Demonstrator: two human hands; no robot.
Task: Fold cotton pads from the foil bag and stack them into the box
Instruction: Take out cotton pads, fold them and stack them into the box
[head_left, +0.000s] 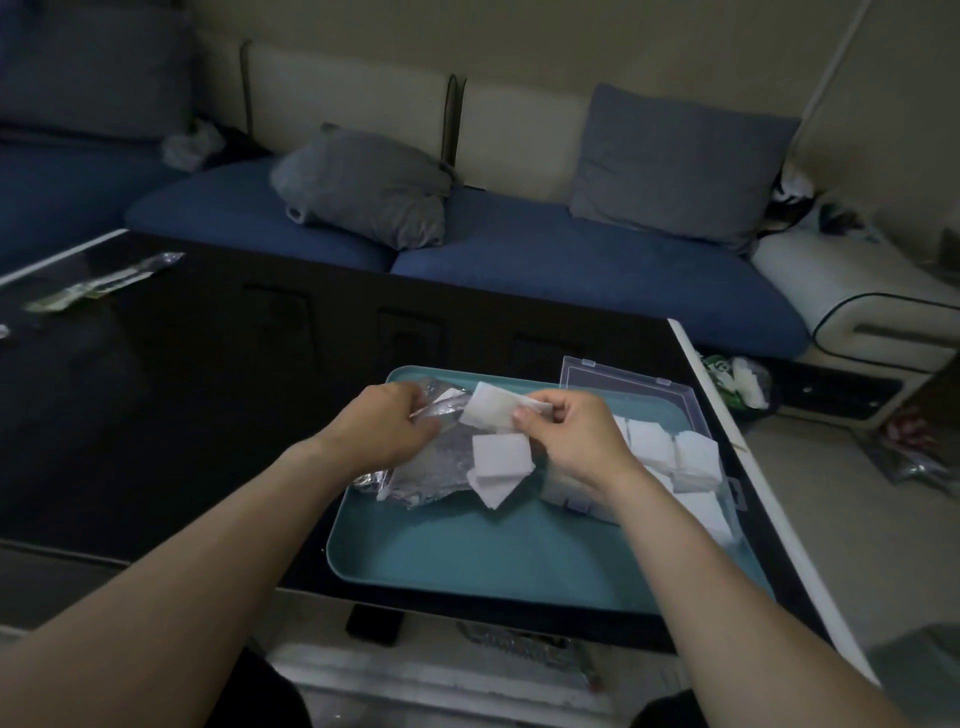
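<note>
The teal tray (467, 561) sits at the near right corner of the dark table (182, 415), its near half bare. On its middle part lies the crumpled foil bag (431, 467), and two loose cotton pads (501, 462) rest half on the bag, one overlapping the other, just below both hands.

Above them the right hand (566, 441) has thumb and forefinger pinched on the right end of a single pad (493, 410), held up off the tray. That pad's long axis runs from about 3 o'clock at the pinch toward 9 o'clock, so its free end points straight at the left hand (387, 431). The left hand's fingers are curled round the upper edge of the foil bag, close beside the pad's free end; whether they touch the pad too I cannot tell.

The coming fold, as I judge it, turns on that line: the left hand is the nearer one to the free end.

Farther off, at 3 to 4 o'clock from the right hand and partly hidden behind it, the clear plastic box (727, 488) stands on the tray's right side, already holding rows of folded pads (696, 460). Its open lid (623, 384) stands at 1 o'clock. The right hand is much the closer to the box for stacking.
</note>
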